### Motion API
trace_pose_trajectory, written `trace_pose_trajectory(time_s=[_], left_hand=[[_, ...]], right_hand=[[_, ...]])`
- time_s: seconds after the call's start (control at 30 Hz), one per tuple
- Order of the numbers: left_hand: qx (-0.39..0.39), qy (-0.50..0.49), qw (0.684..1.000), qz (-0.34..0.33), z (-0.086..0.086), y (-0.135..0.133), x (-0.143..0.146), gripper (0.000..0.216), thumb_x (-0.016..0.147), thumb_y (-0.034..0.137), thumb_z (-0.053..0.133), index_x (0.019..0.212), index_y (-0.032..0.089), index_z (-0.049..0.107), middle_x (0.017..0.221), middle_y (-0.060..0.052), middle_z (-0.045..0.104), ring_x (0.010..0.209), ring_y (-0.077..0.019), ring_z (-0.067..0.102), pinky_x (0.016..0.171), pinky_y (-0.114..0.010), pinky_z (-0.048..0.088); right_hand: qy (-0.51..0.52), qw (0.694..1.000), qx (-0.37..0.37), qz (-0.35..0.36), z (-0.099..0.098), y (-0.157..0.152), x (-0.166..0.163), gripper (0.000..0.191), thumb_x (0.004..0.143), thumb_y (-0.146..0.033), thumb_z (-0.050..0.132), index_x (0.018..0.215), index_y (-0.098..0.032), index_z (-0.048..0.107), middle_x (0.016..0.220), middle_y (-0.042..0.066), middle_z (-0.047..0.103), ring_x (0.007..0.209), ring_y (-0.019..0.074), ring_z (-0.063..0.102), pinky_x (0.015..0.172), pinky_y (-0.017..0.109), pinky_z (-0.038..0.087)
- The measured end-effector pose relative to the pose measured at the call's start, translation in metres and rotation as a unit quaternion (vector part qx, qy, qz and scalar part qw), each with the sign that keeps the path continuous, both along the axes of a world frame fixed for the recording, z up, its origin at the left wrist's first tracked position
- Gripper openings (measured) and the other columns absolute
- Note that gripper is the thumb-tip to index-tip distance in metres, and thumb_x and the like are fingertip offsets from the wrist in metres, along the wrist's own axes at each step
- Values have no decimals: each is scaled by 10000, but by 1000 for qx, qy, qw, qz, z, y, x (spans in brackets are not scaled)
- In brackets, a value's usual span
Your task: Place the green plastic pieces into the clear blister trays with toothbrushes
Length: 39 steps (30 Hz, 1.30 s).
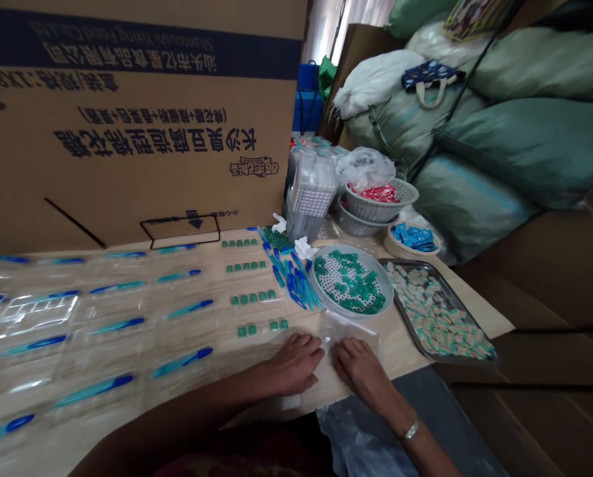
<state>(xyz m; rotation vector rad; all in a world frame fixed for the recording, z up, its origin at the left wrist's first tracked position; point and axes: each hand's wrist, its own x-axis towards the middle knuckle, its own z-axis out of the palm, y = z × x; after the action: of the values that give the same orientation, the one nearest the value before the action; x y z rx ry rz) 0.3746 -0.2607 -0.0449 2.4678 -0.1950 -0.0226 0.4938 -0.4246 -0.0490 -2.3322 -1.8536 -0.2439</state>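
Two hands [296,362] [360,372] at one clear tray [354,326]

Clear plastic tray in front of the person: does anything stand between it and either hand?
Nothing visible does. The left hand is at the left side of the clear plastic tray, and the right hand is at its near side. The round basket sits beyond the tray, not between.

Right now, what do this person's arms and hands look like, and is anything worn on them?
The left hand and right hand are both ungloved. The left forearm and right forearm are uncovered where they show. A narrow, silvery band circles the right forearm near the wrist; its details are too small to make out.
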Motion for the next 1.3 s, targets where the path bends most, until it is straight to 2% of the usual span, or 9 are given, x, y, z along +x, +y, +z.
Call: trace_pose_trajectory(time_s=[0.13,0.27,0.33,0.43,0.5,0.6,0.77,1.03,1.3], left_hand=[[-218,8,966,140,13,1,-5,496,714,234,615,1191,220,477,1303,-122,469,1178,-292,465,957,-424,392],[-525,117,795,280,29,9,-4,486,733,263,581,1193,242,426,1024,-81,630,795,-196,645,714,-354,510],[-588,128,733,317,33,22,-10,503,678,196,597,1155,230,439,872,-32,660,678,-159,643,654,-306,500],[-571,76,718,390,34,48,-28,530,587,171,635,1089,203,469,762,14,660,584,-126,617,592,-255,459],[-556,56,717,417,35,64,-41,538,568,210,660,1073,199,475,754,20,667,573,-122,616,588,-249,447],[-557,54,709,430,38,77,-53,478,556,260,680,991,193,495,770,9,683,581,-127,629,590,-245,441],[-562,62,707,424,35,77,-56,404,534,273,701,880,193,510,639,46,648,565,-130,621,564,-231,426],[-523,41,718,457,36,84,-53,351,589,305,651,900,197,530,554,66,596,530,-121,567,529,-226,366],[-607,45,641,468,44,93,-70,476,584,347,738,979,162,548,612,29,628,546,-113,559,545,-227,359]], right_hand=[[7,993,114,9,5,0,1,202,890,-138,396,799,-197,567,803,83,599,737,225,518,681,356,389],[23,988,134,74,28,17,-30,205,880,-105,408,808,-200,576,805,75,618,734,209,512,699,357,395],[79,985,109,107,39,29,-36,190,884,-117,424,831,-201,585,820,64,625,766,201,526,726,351,409],[146,981,115,51,43,46,-3,193,896,-174,419,882,-201,610,878,74,630,840,208,550,760,344,433],[147,978,125,-75,39,56,40,232,892,-182,398,891,-192,630,878,77,633,847,213,568,759,333,443],[133,970,27,-203,26,73,98,254,844,-130,440,959,-183,661,991,87,648,888,207,594,762,294,437],[143,964,-50,-217,18,90,132,171,766,-142,570,807,-218,717,873,49,707,840,202,627,698,244,423],[121,935,-42,-332,20,87,156,253,820,-176,470,867,-170,718,853,135,705,805,265,638,659,306,422],[162,948,-4,-273,10,93,144,198,802,-196,517,885,-151,691,932,104,691,819,213,632,702,274,436]])
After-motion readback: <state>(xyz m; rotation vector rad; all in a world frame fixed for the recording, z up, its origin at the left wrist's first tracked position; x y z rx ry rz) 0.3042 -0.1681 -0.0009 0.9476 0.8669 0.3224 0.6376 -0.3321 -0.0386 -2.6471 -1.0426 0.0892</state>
